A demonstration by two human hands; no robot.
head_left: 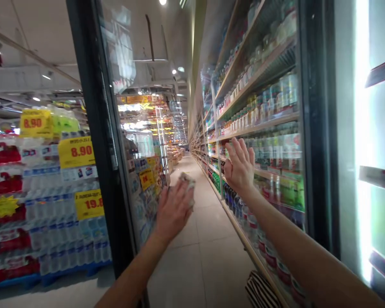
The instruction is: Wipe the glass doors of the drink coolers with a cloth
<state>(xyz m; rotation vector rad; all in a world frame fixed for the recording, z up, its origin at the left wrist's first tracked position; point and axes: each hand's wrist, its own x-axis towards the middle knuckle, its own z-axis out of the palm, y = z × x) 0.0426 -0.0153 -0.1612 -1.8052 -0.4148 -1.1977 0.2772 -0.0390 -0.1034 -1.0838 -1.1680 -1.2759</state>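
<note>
A glass door (192, 115) in a black frame stands in front of me, swung out from a lit cooler. My left hand (175, 209) is at the lower middle of the pane, its fingers over a small crumpled, patterned cloth (188, 182) that is blurred by motion. The cloth appears to be against the glass. Farther right and slightly higher, my right hand (239, 166) is raised with fingers apart and holds nothing. Whether its fingertips touch the pane I cannot tell.
Stacked packs of bottled water (60, 226) with yellow price signs (78, 152) stand left of the door. Bottle-filled shelves (259, 115) show in the glass. The cooler's bright light strip (362, 141) and shelf edges are at right. Black-and-white striped fabric (261, 291) shows low down.
</note>
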